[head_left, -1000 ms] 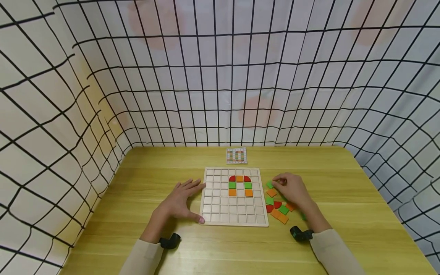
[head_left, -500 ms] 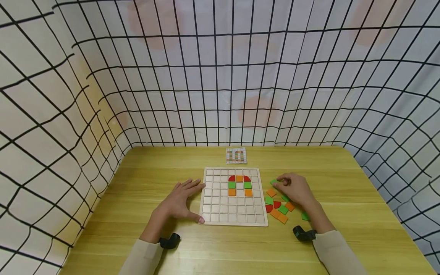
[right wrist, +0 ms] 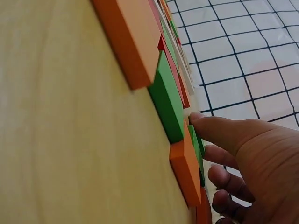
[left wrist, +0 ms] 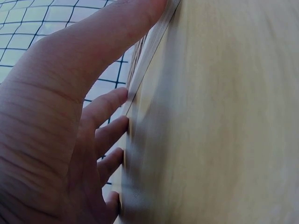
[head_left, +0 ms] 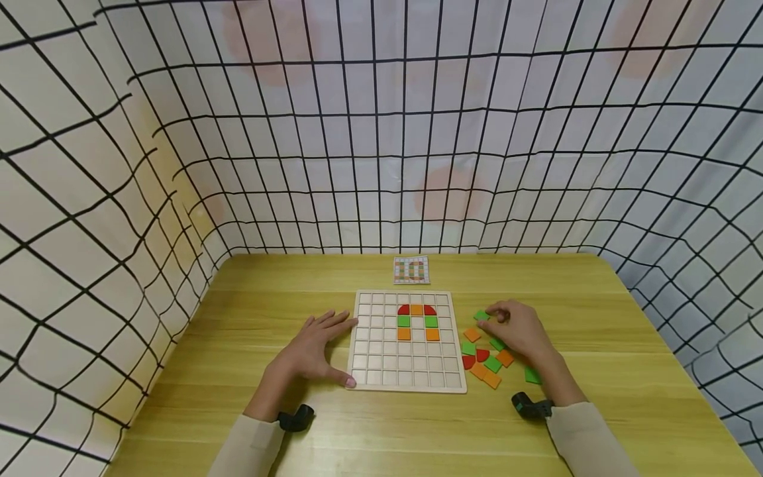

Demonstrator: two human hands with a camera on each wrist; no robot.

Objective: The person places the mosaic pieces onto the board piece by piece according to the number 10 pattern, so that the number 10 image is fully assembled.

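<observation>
The left hand (head_left: 312, 351) is spread wide, and the left edge of a pale gridded board (head_left: 381, 364) is touched by its thumb and forefinger. By the right hand (head_left: 517, 331), narrowed at thumb and forefinger, a green tile (head_left: 481, 316) is pinched near the board's right side; whether it is lifted cannot be told. Nearer the wearer, loose tiles (head_left: 491, 363) in orange, green and red are scattered beside the board. In its cells an arch is formed by two red rounded pieces (head_left: 404, 309), three orange squares (head_left: 416, 310) and two green squares (head_left: 403, 321). The wood-grained desk (head_left: 268, 285) is enclosed by white cloth walls (head_left: 381, 132) ruled with black lines. Beyond the board, a card (head_left: 411, 270) is printed with a coloured grid pattern, too small to be read in detail.
</observation>
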